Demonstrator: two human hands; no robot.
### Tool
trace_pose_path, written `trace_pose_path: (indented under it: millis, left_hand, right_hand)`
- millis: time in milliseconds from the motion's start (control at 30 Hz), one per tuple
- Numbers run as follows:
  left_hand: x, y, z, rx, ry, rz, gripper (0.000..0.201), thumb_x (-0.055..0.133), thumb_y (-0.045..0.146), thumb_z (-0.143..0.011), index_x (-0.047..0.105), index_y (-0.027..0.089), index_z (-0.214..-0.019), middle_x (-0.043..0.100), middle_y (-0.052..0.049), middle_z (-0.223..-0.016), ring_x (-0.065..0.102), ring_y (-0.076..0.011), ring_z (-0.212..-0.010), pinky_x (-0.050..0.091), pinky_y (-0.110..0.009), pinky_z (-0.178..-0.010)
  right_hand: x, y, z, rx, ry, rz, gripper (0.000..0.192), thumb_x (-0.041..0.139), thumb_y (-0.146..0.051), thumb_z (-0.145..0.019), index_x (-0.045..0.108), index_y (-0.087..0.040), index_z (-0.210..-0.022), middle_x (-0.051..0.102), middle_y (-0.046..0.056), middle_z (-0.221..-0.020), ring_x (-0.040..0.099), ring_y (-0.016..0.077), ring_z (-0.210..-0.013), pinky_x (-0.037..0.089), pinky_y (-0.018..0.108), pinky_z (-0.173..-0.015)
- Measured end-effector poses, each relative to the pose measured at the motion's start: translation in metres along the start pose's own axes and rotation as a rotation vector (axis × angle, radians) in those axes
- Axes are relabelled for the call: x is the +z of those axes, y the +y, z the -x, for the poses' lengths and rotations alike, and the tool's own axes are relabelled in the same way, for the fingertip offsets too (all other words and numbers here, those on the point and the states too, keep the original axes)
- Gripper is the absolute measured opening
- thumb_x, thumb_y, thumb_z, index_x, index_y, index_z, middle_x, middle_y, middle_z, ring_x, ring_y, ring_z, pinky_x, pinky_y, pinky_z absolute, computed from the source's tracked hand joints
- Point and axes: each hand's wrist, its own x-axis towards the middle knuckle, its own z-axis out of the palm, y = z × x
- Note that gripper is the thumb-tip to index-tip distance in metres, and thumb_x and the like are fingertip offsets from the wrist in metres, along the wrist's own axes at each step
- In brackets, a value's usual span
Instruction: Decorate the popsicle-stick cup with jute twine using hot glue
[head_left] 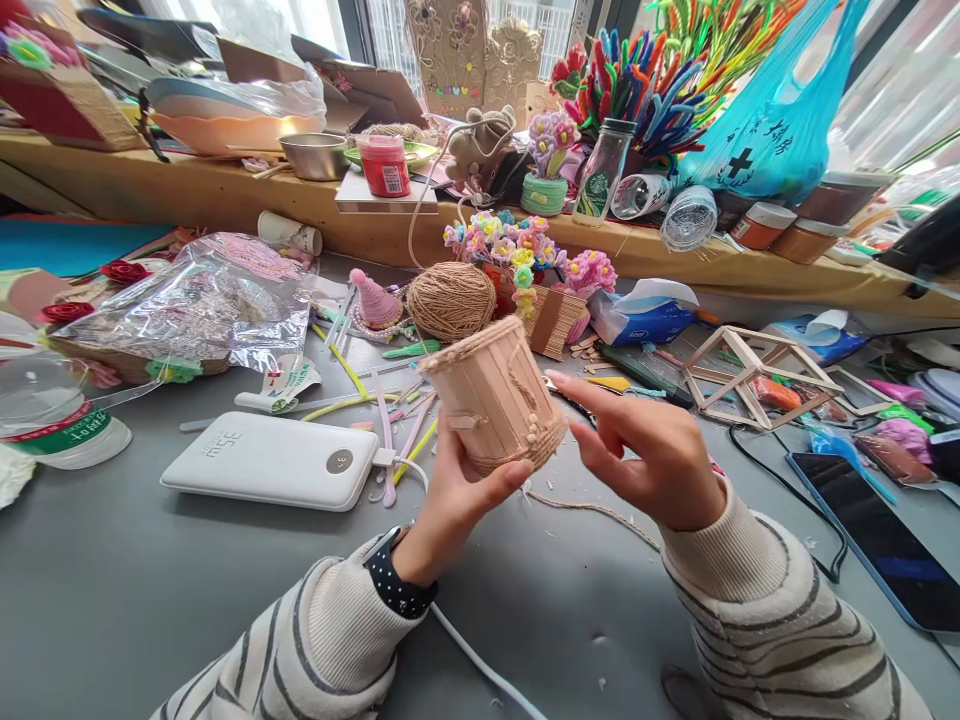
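My left hand [466, 495] is closed around the lower part of a craft-stick pot [487, 400], holding it tilted above the table. Twine wraps the pot's top rim and its base, and a curved twine decoration with small knots runs down its side. To the right of the pot is my right hand [649, 450], with index finger and thumb apart and pointing at the pot's side. Nothing shows between those fingers; whether a fingertip touches the pot is hard to tell. A loose strand of twine [592, 508] trails from below the pot towards my right sleeve.
Behind the pot sit a twine ball [452, 300] and crocheted flowers [517, 245]. A white power bank [274, 455] with a cable lies left. Rightward are a wooden stick frame [757, 375] and a phone [877, 535]. A crowded ledge [247, 190] spans the back.
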Motion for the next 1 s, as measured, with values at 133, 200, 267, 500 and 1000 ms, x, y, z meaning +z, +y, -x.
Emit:
trace_pose_path:
  millis: [133, 200, 267, 500, 1000]
  left_hand:
    - [0.0, 0.004, -0.002, -0.218, -0.201, 0.205, 0.067, 0.069, 0.044, -0.067, 0.043, 0.02, -0.124, 0.054, -0.011, -0.125, 0.048, -0.0317, -0.118, 0.038, -0.045, -0.098]
    - [0.0, 0.004, -0.002, -0.268, -0.262, 0.269, 0.07, 0.068, 0.046, -0.068, 0.04, 0.023, -0.129, 0.052, -0.011, -0.129, 0.047, -0.0322, -0.12, 0.037, -0.045, -0.098]
    - [-0.001, 0.004, -0.002, -0.285, -0.299, 0.289, 0.07, 0.066, 0.046, -0.07, 0.039, 0.025, -0.131, 0.051, -0.009, -0.132, 0.046, -0.0321, -0.121, 0.036, -0.046, -0.099]
    - [-0.002, 0.0, -0.002, -0.245, -0.277, 0.285, 0.069, 0.065, 0.051, -0.069, 0.042, 0.024, -0.128, 0.054, -0.01, -0.127, 0.047, -0.0331, -0.119, 0.036, -0.046, -0.098]
    - [0.0, 0.002, 0.0, -0.207, -0.307, 0.259, 0.062, 0.067, 0.046, -0.069, 0.046, 0.023, -0.122, 0.054, -0.009, -0.125, 0.048, -0.0315, -0.118, 0.037, -0.044, -0.099]
  right_hand:
    - [-0.012, -0.003, -0.004, 0.149, 0.12, -0.095, 0.019, 0.057, -0.016, -0.082, 0.064, -0.02, -0.099, 0.057, -0.004, -0.063, 0.042, 0.0049, -0.047, 0.039, 0.019, -0.047]
    - [-0.019, -0.005, -0.006, 0.132, 0.119, -0.115, 0.015, 0.059, -0.015, -0.081, 0.065, -0.019, -0.094, 0.059, 0.0, -0.072, 0.048, 0.0064, -0.057, 0.043, 0.02, -0.053]
    - [-0.024, -0.006, -0.009, 0.073, 0.09, -0.123, 0.013, 0.061, -0.014, -0.08, 0.065, -0.018, -0.091, 0.06, 0.003, -0.08, 0.054, 0.0089, -0.068, 0.047, 0.022, -0.06]
    - [-0.026, -0.011, -0.01, -0.08, -0.016, -0.161, 0.013, 0.061, -0.009, -0.079, 0.063, -0.015, -0.089, 0.062, 0.005, -0.085, 0.055, 0.0127, -0.078, 0.048, 0.028, -0.068]
    - [-0.027, -0.013, -0.012, -0.12, -0.046, -0.14, 0.009, 0.062, -0.01, -0.078, 0.064, -0.014, -0.085, 0.063, 0.006, -0.084, 0.053, 0.0123, -0.077, 0.046, 0.026, -0.068]
